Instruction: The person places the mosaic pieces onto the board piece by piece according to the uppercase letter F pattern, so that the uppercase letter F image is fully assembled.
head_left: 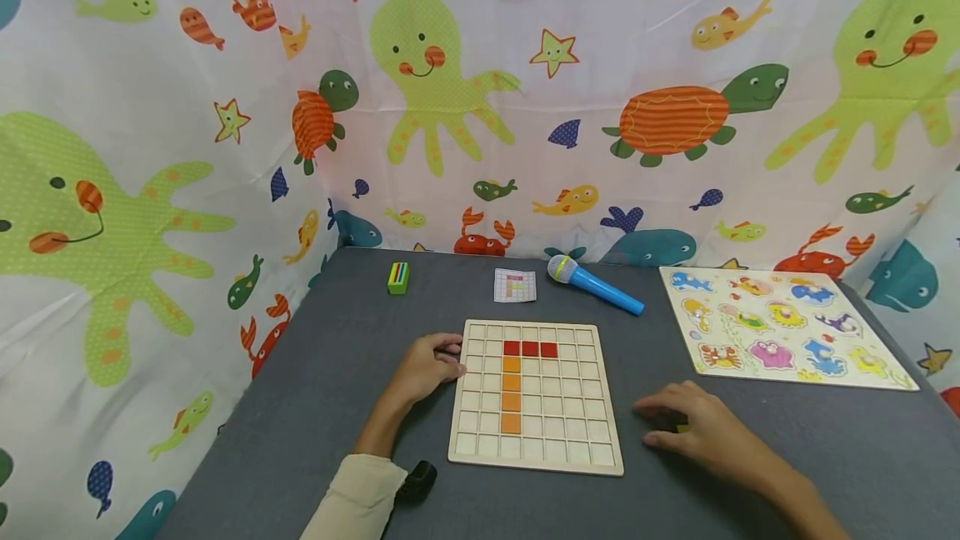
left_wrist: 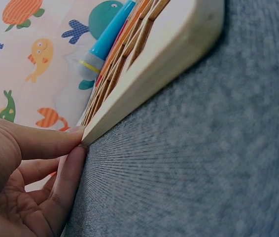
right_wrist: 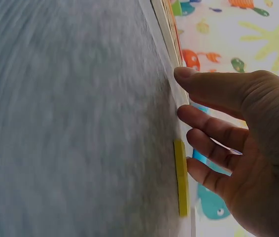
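No writing showed on the square wooden grid board [head_left: 536, 397] lying flat near the grey tabletop's [head_left: 330, 373] front edge, left hand [head_left: 427, 367] pinching its left edge, right hand [head_left: 697, 432] spread over a flat yellow tile [right_wrist: 180, 177].

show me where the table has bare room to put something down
Bare grey table: the near left corner beside the grid board, and the near strip below the fish puzzle. Crowded: the back edge, with green block, card, microphone.
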{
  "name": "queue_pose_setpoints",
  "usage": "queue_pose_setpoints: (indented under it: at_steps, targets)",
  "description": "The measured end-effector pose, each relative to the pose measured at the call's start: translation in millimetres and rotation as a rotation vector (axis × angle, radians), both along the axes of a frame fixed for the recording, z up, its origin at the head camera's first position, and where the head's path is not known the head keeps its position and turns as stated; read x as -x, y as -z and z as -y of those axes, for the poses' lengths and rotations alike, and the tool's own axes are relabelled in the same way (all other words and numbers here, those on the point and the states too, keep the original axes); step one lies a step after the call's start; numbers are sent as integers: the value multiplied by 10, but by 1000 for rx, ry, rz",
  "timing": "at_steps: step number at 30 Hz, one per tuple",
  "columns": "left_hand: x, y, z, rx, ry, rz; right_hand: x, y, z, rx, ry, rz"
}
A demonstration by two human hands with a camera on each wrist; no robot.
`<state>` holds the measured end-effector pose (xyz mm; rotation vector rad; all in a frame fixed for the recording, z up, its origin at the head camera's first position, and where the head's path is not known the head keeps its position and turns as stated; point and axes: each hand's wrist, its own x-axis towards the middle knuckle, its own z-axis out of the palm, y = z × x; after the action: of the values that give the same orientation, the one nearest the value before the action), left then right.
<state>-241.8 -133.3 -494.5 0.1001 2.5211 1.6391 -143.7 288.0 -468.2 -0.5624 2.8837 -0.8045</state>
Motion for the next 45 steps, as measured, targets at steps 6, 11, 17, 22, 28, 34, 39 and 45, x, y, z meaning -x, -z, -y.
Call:
queue_pose_setpoints:
  at_steps: [6, 11, 17, 22, 28, 34, 39, 45]
  targets:
    - [7, 1, -3, -4, 1, 0, -48, -5, -177, -48, 67, -3]
    - [9, -2, -6, -5, 2, -5, -75, 14, -301, -55, 83, 3]
    - [7, 7, -1, -5, 0, -2, -97, 3, -385, -70, 120, 62]
    - [16, 17, 6, -11, 0, 0, -103, -7, -423, -86, 122, 81]
    - [21, 18, 2, -8, 0, 7, -109, -8, -459, -104, 122, 80]
    - [14, 4, -9, -7, 0, 7, -95, -9, -479, -114, 109, 94]
    - [4, -11, -11, -15, 1, 10, -92, -9, -479, -125, 101, 92]
    - [3, -6, -7, -7, 4, 3, -92, -3, -470, -132, 106, 86]
